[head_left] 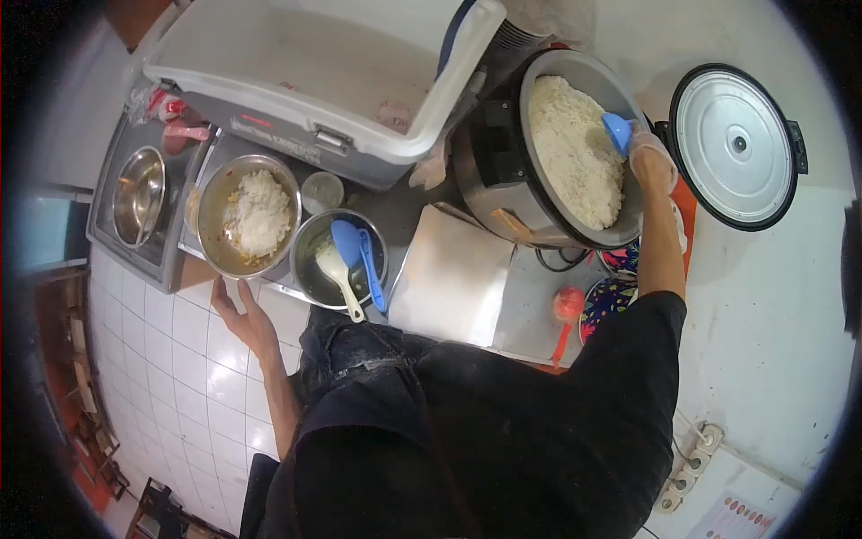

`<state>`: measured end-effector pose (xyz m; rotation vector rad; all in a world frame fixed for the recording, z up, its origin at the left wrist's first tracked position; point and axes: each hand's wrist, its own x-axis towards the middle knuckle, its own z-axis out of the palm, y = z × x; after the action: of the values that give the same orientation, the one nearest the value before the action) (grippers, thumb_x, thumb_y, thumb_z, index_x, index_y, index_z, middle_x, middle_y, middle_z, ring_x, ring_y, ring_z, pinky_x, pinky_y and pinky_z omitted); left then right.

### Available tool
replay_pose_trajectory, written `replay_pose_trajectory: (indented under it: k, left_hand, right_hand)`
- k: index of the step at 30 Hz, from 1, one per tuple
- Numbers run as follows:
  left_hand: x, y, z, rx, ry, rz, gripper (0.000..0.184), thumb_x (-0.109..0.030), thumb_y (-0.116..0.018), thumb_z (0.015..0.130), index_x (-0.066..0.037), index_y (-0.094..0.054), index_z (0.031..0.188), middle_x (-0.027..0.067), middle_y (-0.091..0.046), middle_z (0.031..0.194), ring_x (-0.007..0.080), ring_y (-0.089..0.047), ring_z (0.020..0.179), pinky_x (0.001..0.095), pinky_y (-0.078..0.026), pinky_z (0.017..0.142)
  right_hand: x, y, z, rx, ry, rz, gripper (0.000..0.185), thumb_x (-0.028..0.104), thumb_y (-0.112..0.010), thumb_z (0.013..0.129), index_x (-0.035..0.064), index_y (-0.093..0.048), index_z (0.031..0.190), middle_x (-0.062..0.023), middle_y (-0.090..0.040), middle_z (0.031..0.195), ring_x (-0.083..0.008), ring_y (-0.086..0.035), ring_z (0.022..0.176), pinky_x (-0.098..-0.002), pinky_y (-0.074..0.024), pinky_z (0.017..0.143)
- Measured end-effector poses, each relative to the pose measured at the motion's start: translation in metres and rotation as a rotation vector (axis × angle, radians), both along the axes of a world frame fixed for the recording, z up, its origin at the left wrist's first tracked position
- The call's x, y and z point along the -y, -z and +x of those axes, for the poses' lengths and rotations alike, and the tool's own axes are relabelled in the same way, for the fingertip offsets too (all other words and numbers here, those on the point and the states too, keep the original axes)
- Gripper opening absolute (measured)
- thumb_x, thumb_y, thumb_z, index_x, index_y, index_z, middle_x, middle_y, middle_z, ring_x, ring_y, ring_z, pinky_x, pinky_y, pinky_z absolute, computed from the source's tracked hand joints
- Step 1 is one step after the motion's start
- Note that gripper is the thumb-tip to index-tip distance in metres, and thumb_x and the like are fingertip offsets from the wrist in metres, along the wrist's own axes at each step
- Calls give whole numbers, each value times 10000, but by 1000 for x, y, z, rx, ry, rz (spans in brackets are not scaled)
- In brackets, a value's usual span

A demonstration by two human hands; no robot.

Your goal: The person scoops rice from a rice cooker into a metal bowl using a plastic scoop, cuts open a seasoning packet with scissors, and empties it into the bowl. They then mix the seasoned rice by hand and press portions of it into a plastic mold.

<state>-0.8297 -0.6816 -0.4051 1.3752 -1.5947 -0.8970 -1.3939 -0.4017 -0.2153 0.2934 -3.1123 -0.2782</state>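
Note:
My right hand (653,163), in a clear plastic glove, grips a blue scoop (618,133) at the right side of a large rice cooker (492,184). White rice (575,148) fills much of the cooker's pot, and the scoop's end is over it. Fingers apart, my left hand (249,325) holds nothing just below the near rim of a metal bowl (208,235); whether it touches the rim I cannot tell. A mound of rice (260,214) lies in that bowl. Beside it, a smaller metal bowl (303,280) holds a blue paddle (369,269) and a cream paddle (339,277).
A large open cooler box (287,135) stands behind the bowls. Paper sheets (449,278) lie before the cooker. Its round lid (736,148) is raised at the right. A red-handled utensil (566,314) rests near the front edge. A sink (108,216) with a metal bowl (139,198) is at left.

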Motion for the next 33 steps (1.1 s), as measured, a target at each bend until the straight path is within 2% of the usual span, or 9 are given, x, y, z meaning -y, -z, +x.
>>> replay_pose_trajectory:
  k: [6, 10, 17, 20, 23, 26, 29, 32, 33]
  left_hand:
    - [-5, -1, -10, 35, -69, 39, 482, -177, -579, 996, 54, -418, 1388, 220, -451, 1443, 301, -392, 1394, 430, -271, 1173]
    - [-4, 4, -19, 73, -63, 20, 487, -192, -584, 996, 51, -418, 1385, 215, -459, 1431, 295, -399, 1388, 430, -270, 1174]
    - [-2, 2, -30, 16, -14, 1, 480, -186, -576, 999, 58, -417, 1381, 218, -457, 1427, 296, -401, 1381, 431, -277, 1169]
    - [1, 2, -27, 24, -28, 9, 477, -178, -575, 1000, 61, -415, 1381, 223, -449, 1432, 298, -399, 1382, 430, -285, 1164]
    - [2, 5, -24, 7, -12, 14, 465, -158, -568, 1001, 62, -414, 1381, 227, -444, 1434, 299, -399, 1382, 425, -294, 1158]
    - [2, 0, -26, 4, 16, 59, 460, -134, -562, 1001, 65, -408, 1387, 234, -439, 1438, 303, -394, 1385, 424, -297, 1155]
    - [6, -2, -25, 4, 21, 29, 458, -114, -558, 1001, 62, -402, 1394, 237, -434, 1448, 306, -385, 1395, 424, -293, 1157]
    - [14, 2, -20, 14, 34, -10, 465, -111, -562, 998, 55, -397, 1400, 242, -430, 1455, 308, -375, 1406, 423, -284, 1160]
    - [15, 2, -21, 16, 32, -7, 465, -111, -562, 998, 55, -397, 1400, 242, -430, 1455, 308, -375, 1406, 423, -284, 1160]
  right_hand:
    - [-24, 106, -82, 138, -235, 92, 528, 386, -341, 1026, -4, -659, 1187, -248, -647, 1216, -393, -618, 1158, -485, -461, 998]
    - [-9, 108, -35, 189, -315, 111, 345, 214, -459, 961, 4, -689, 1109, -232, -685, 1135, -394, -669, 1055, -482, -525, 897]
    - [-34, 148, -35, 300, -587, 238, 427, 264, -388, 1012, 24, -535, 1334, -255, -651, 1179, -388, -647, 1079, -469, -513, 923]
    - [-1, 98, 24, 424, -672, 207, 504, 421, -386, 1023, 45, -588, 1290, -249, -653, 1183, -392, -644, 1089, -461, -515, 893]
    - [13, 63, 68, 478, -367, -81, 568, 510, -413, 1001, 10, -661, 1109, -236, -688, 971, -376, -681, 935, -462, -525, 801]
    - [18, 42, 71, 686, -39, -70, 613, 519, -390, 1013, -27, -651, 917, -175, -633, 763, -303, -658, 787, -428, -521, 695]
    - [-7, 44, 33, 957, -44, -18, 615, 497, -386, 1015, -49, -608, 840, -123, -536, 622, -245, -568, 603, -400, -501, 575]
    - [-73, 105, -16, 1073, -420, -27, 535, 460, -415, 1010, -2, -597, 813, -65, -487, 552, -224, -477, 466, -376, -438, 454]
    - [-80, 108, -13, 951, -431, -282, 459, 425, -451, 996, 32, -575, 795, -31, -451, 536, -191, -429, 428, -359, -398, 409]
